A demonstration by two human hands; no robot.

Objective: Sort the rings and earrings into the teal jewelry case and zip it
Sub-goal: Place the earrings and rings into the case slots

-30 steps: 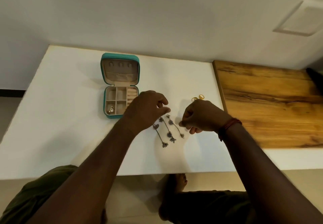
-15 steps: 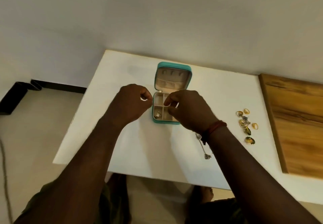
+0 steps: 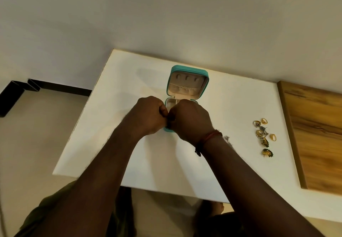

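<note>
The left hand (image 3: 148,115) and right hand (image 3: 190,120) met knuckle to knuckle, fingers curled; whether they pinched anything could not be told. They hid most of the tray of the open case (image 3: 187,74) near the tabletop's (image 3: 129,88) far edge. Rings and earrings (image 3: 263,135) clustered near its right edge, beside a board (image 3: 314,135).

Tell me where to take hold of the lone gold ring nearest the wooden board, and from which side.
Pinch the gold ring across its band from above, fingertips on its near and far sides. It sits apart from the other jewelry on the white table, so those sides look free; the cluster crowds its left, and the wooden board lies on its right.
</note>
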